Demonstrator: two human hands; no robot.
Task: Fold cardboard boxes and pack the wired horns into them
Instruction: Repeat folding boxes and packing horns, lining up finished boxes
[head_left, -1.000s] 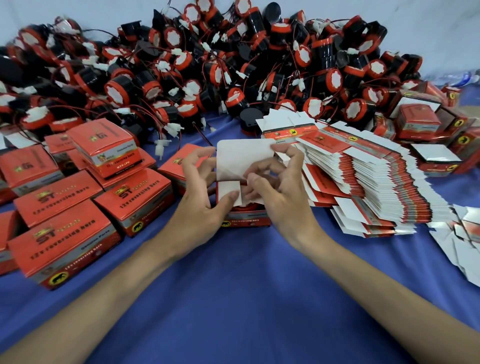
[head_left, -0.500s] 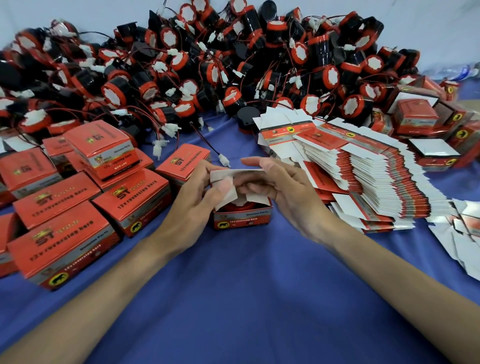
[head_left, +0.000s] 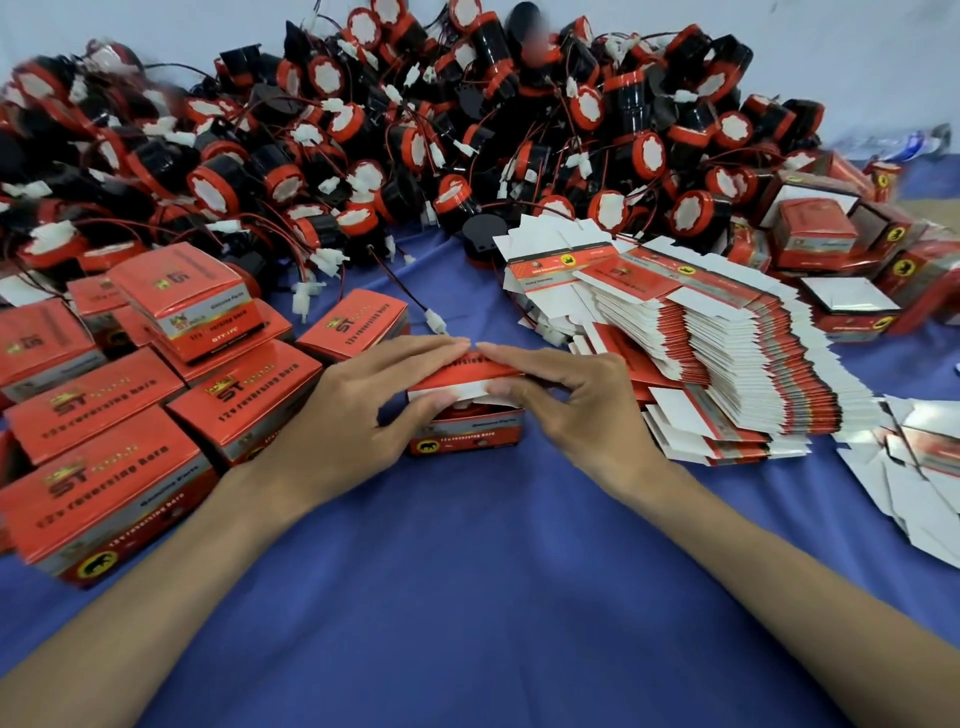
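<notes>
A small red cardboard box (head_left: 467, 434) stands on the blue cloth at the centre. My left hand (head_left: 358, 410) and my right hand (head_left: 566, 400) both rest on it, fingers flat on the red lid and thumbs at its white front flap. The lid is folded down almost level, with a narrow gap at the front. A horn inside is barely visible in that gap. A black and red wire with a white plug (head_left: 434, 318) lies just behind the box. A large heap of black and red wired horns (head_left: 415, 130) fills the back.
Several closed red boxes (head_left: 119, 405) are stacked at the left. A fanned pile of flat, unfolded boxes (head_left: 727, 353) lies at the right, with more folded boxes (head_left: 841, 270) behind it and loose flat blanks (head_left: 914, 483) at the far right. Blue cloth (head_left: 467, 597) covers the near table.
The white lid flap stood upright a second ago. Both hands have folded it forward and down, and the lid now lies over the top of the box.
</notes>
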